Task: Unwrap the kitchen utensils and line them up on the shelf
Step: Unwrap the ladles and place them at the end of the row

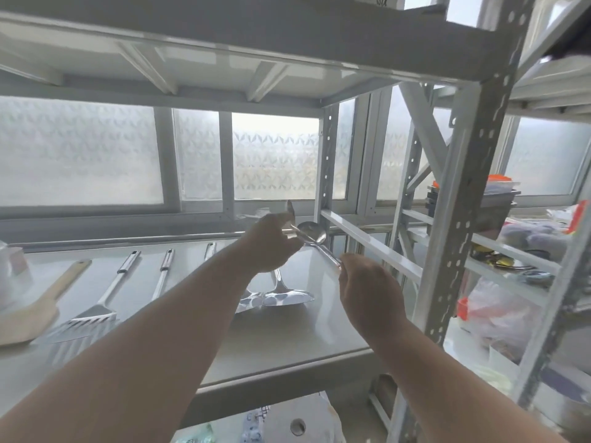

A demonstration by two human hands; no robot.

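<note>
A steel ladle hangs in the air above the white shelf. My right hand pinches the end of its handle. My left hand grips clear plastic wrap near the ladle's bowl, and a strip of it sticks up above my fingers. On the shelf lie a slotted steel turner, another steel-handled utensil and two solid steel turners partly hidden under my left forearm. A wooden board lies at the far left.
Frosted windows stand behind the shelf. A perforated metal upright rises at the right, with a cluttered neighbouring rack of bags and containers beyond it. An upper shelf hangs overhead. Bags and a roll lie below the shelf's front edge.
</note>
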